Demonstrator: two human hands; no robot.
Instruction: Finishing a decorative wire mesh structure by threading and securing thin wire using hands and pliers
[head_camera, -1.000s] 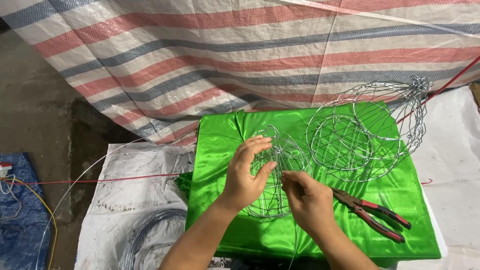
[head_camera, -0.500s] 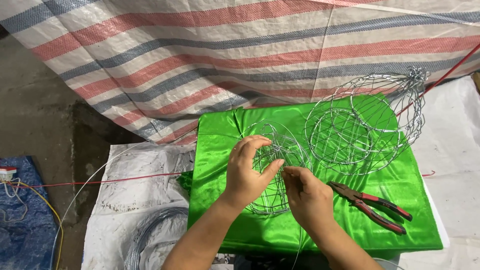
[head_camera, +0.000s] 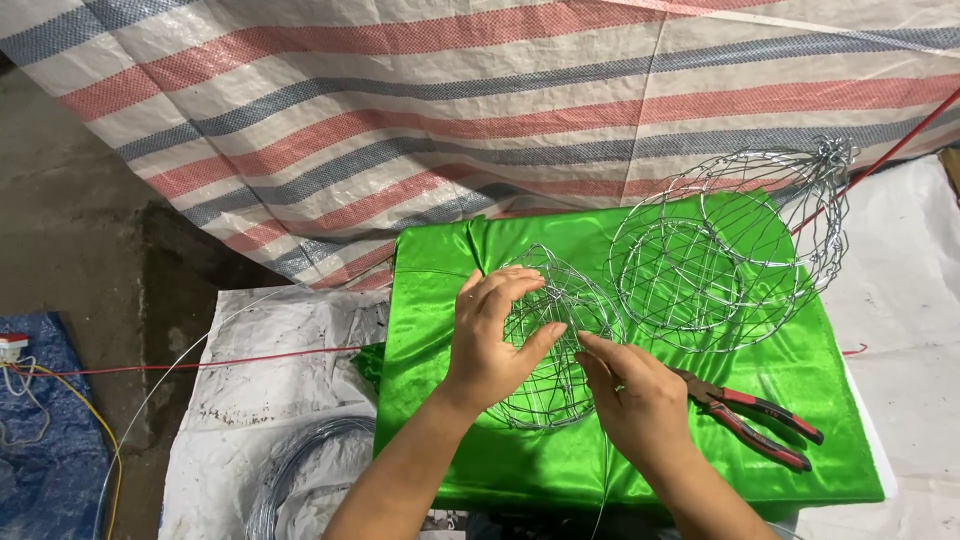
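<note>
Head view, left hand: the left hand (head_camera: 492, 340) grips the small wire frame (head_camera: 560, 335) from its left side, fingers curled over the top wires and the thumb stretched toward the right hand, closed on the frame.
Head view, right hand: the right hand (head_camera: 632, 398) sits just right of and below the frame's middle, fingertips pinched narrow on a thin wire (head_camera: 603, 480) at the frame's side; the wire's loose end hangs down past the cloth's front edge.
Wire frame: rounded, cage-like, silver; it rests on the green cloth (head_camera: 450, 440) near the cloth's centre, between the two hands.
Big frame: a larger wire cage (head_camera: 735, 250) lies on its side at the cloth's upper right, close beside the small frame; whether they touch I cannot tell.
Pliers: red-handled pliers (head_camera: 750, 415) lie on the cloth just right of the right hand, handles pointing to the lower right.
Cloth: shiny green, spread over a white sheet (head_camera: 250, 380).
Wire coil: a coil (head_camera: 300, 470) of grey wire lies on the white sheet, left of the left forearm.
Backdrop: a striped tarp (head_camera: 480, 110) in red, white and grey hangs behind.
Left edge: a blue tarp (head_camera: 40, 460) with a yellow cord (head_camera: 85, 415) across it.
</note>
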